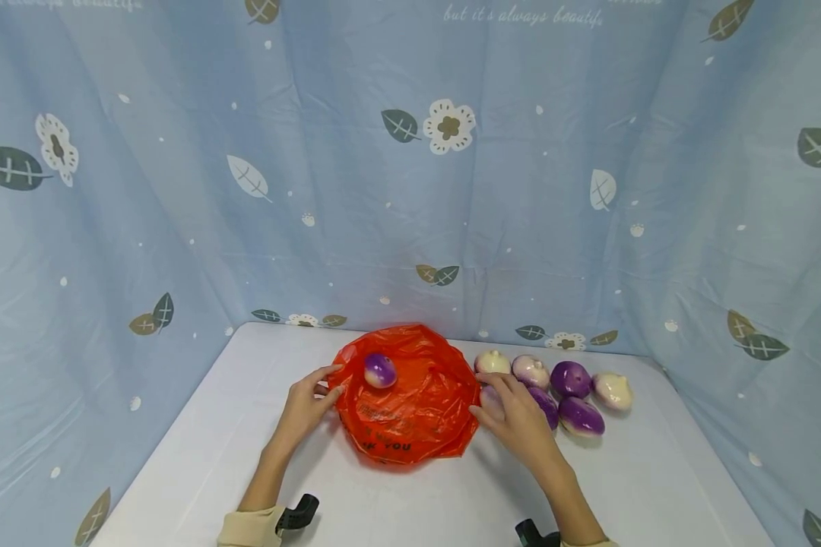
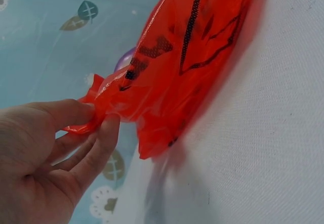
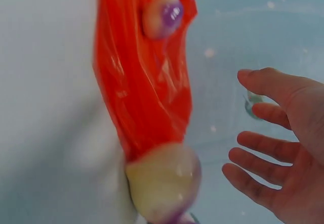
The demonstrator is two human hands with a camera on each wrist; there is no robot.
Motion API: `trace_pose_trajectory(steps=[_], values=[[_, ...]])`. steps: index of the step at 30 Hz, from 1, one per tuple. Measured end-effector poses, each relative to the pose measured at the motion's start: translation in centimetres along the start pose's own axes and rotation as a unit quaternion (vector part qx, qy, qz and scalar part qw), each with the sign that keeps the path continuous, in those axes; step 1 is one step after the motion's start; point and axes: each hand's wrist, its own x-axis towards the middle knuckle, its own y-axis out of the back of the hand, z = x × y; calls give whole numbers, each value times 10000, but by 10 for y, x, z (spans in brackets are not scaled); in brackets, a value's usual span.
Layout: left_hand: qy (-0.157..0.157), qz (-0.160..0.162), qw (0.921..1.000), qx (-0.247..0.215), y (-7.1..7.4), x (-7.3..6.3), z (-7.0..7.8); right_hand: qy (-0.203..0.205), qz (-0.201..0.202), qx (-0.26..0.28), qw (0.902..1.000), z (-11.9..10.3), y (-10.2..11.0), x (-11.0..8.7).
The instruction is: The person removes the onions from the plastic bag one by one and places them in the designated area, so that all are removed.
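A red plastic bag with dark print lies spread on the white table. On it sits one glossy purple-and-white turnip-like vegetable. My left hand pinches the bag's left edge between thumb and fingers; the left wrist view shows the red film gathered there. Beyond the bag's right edge, my right hand hovers over the nearest vegetables, partly hiding some of them. In the right wrist view its fingers are spread and hold nothing, apart from the bag and a pale vegetable beside it.
Several more glossy vegetables, some purple and some whitish, cluster right of the bag. A blue curtain printed with leaves and flowers hangs behind the white table and along both sides.
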Motion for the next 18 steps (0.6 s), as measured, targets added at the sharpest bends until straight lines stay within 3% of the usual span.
trace_pose_trajectory(steps=[11, 18], values=[[22, 4, 9999, 98, 1, 0, 1, 200, -338, -128, 9991, -24, -27, 1], [35, 7, 9999, 116, 1, -1, 0, 152, -677, 76, 9976, -31, -37, 2]])
